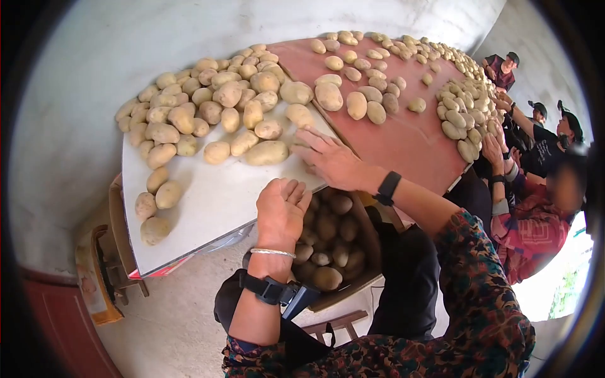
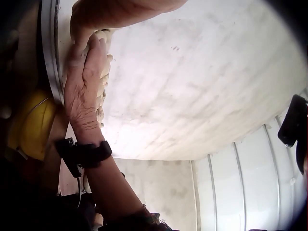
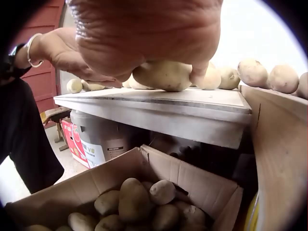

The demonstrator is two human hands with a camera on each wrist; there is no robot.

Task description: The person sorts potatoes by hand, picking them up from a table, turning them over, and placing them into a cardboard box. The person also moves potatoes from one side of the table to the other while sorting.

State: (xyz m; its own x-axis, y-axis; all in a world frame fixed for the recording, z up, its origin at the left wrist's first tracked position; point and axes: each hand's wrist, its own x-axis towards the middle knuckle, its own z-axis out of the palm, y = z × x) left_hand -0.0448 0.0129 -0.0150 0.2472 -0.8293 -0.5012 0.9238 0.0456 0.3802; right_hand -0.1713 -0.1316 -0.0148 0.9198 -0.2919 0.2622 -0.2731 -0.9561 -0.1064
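My right hand (image 1: 335, 162) reaches palm down over the front edge of the white board (image 1: 195, 189). Its fingers curve round a potato (image 3: 163, 76) that shows beneath the palm in the right wrist view. Just left of it, at the same edge, is my left hand (image 1: 282, 211), its fingers loosely bent and nothing in it. Many tan potatoes (image 1: 214, 94) lie heaped on the board's far side, with a few closer to the hands. Below both hands, a cardboard box (image 3: 72, 185) contains more potatoes (image 3: 134, 199).
A reddish board (image 1: 403, 138) with many more potatoes adjoins at the right, behind a wooden edge strip (image 1: 331, 129). Other people (image 1: 529, 220) work along its right side. Beneath the white board stands a white bucket (image 3: 98, 139). A wall (image 1: 189, 31) runs behind.
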